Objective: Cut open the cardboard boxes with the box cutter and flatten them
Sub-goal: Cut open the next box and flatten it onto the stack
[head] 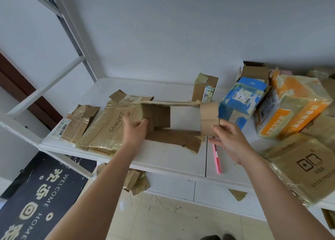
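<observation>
An opened brown cardboard box (pixel 174 137) lies spread on the white table (pixel 168 158), its two end panels lifted. My left hand (pixel 135 129) grips the left panel. At the other end my right hand (pixel 229 140) pinches the right panel (pixel 208 120). The pink box cutter (pixel 217 159) lies on the table just below my right hand, untouched. A flattened box marked HUYO (pixel 108 129) and a smaller flattened box (pixel 76 123) lie to the left.
Unopened boxes crowd the right side: a blue one (pixel 241 98), an orange and white one (pixel 290 105), a brown one with a logo (pixel 304 167). A small upright box (pixel 204 87) stands at the back by the wall. Cardboard scraps (pixel 136 181) lie on the floor below.
</observation>
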Available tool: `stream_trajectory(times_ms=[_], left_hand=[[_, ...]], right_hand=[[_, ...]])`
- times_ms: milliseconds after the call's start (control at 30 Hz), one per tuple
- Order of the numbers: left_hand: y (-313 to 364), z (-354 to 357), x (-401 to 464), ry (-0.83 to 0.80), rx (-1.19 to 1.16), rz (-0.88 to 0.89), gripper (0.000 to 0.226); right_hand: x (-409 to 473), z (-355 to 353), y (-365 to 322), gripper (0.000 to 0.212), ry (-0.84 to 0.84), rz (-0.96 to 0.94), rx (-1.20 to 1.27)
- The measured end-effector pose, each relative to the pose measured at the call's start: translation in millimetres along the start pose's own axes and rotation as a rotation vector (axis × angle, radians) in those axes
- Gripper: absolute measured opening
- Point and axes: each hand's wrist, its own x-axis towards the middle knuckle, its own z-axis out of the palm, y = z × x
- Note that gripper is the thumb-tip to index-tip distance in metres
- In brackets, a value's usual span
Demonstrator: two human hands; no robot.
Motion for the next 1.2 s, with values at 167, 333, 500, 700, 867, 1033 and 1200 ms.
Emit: stream_trajectory(times_ms=[167,333,500,700,867,1033,1200], left_hand=[[-13,-38,-3,-0.213,-0.423,-0.157,0.032],[-34,-50,-10,-0.238,-0.624,-0.487,0.033],[-39,-43,-7,-0.091,-0.524,-0.491,0.022],[-39,-32,-5,-0.064,-0.285,-0.406,0.018],[-29,-27,-2,-0.020,-0.184,-0.355,0.014],[-22,-16,-6,-0.067,-0.055,-0.299,0.011],[-2,-11,0,-0.066,-0.032,-0.203,0.023]], right_hand=[[5,-3,2,0.010,-0.053,-0.207,-0.456],[5,12,21,0.022,-0.344,-0.068,-0.930],[8,33,33,0.040,-0.342,0.028,-0.892],[13,58,56,0.041,-0.318,0.036,-0.395],[17,74,85,0.045,-0.379,-0.054,-0.826],[15,81,92,0.038,-0.333,-0.163,-0.914],[15,78,76,0.027,-0.255,-0.150,-0.744]])
